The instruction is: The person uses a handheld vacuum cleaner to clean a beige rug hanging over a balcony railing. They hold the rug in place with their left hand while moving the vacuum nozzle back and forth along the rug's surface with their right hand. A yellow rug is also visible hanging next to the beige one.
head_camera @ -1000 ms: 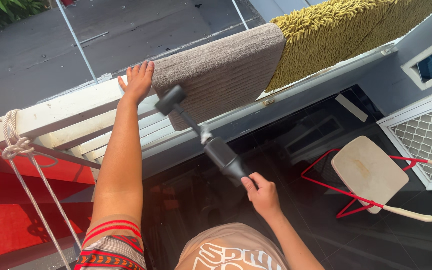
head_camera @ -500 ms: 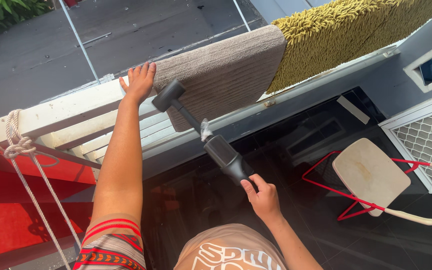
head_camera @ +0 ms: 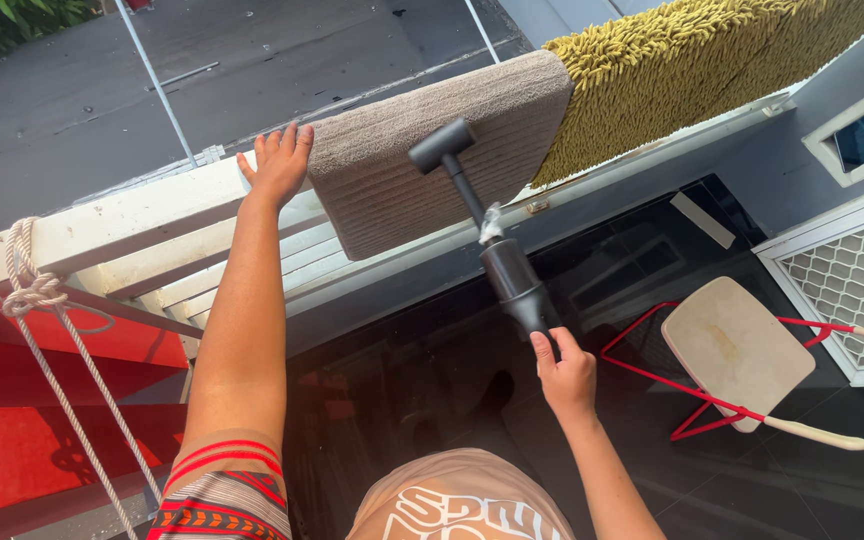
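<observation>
My right hand (head_camera: 565, 370) grips the handle of a black handheld vacuum (head_camera: 497, 250). Its narrow nozzle head (head_camera: 442, 146) rests against the hanging face of a grey-brown mat (head_camera: 432, 150) draped over the white railing (head_camera: 122, 225). My left hand (head_camera: 277, 160) lies flat on the top of that railing, fingers spread, right beside the mat's left edge. A shaggy olive-yellow mat (head_camera: 672, 70) hangs over the railing to the right of the grey one.
A folding chair (head_camera: 737, 350) with a beige seat and red frame stands on the dark tiled floor at right. A rope (head_camera: 37, 300) is knotted on the railing at far left above a red panel (head_camera: 42, 400). A white lattice screen (head_camera: 852, 280) lines the right wall.
My right hand has swung the vacuum to the right, carrying the nozzle from the mat's left edge to its middle. My left hand has stayed on the railing.
</observation>
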